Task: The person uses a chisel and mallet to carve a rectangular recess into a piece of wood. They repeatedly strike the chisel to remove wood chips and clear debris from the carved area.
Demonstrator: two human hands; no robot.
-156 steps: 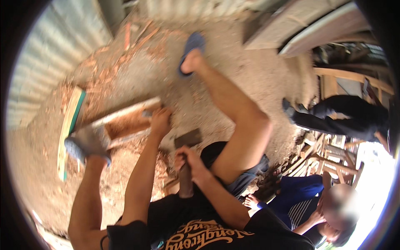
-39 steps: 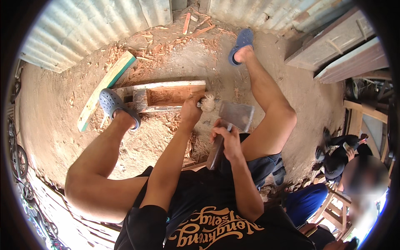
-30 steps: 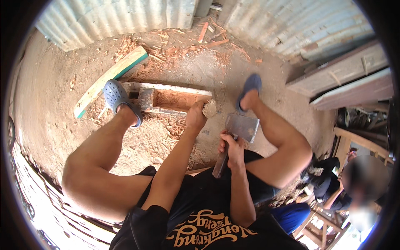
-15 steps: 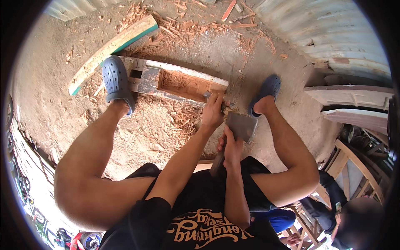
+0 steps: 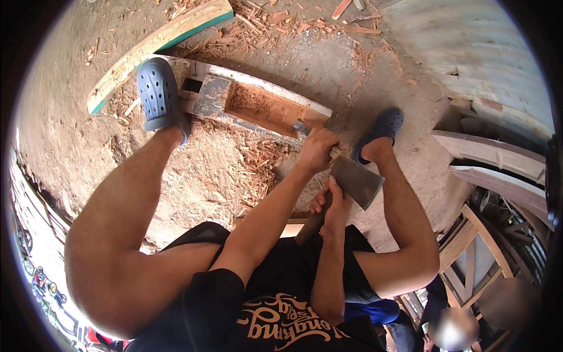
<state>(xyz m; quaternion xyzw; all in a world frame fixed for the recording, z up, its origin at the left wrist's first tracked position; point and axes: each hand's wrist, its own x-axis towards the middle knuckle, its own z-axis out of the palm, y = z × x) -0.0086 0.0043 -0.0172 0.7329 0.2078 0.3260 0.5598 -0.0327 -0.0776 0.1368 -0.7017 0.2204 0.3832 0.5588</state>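
Chisel [image 5: 302, 128] meets hollowed beam [image 5: 258, 105] on chip-strewn dirt floor [image 5: 70, 146].

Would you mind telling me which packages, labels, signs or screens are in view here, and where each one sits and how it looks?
No packages, signs or screens show.
Shirt print: on the person's black shirt at the lower edge, curved tan lettering with a small emblem, seen upside down.
Nothing printed shows on the wood block, the hatchet in the right hand, or the chisel under the left hand.

Ground: bare dirt floor [image 5: 70, 141] — strewn with reddish wood chips [image 5: 246, 170]
Upper left: curved green-edged plank [image 5: 158, 41]
Right: corrugated metal wall [image 5: 469, 58] — wooden frames [image 5: 487, 158] below
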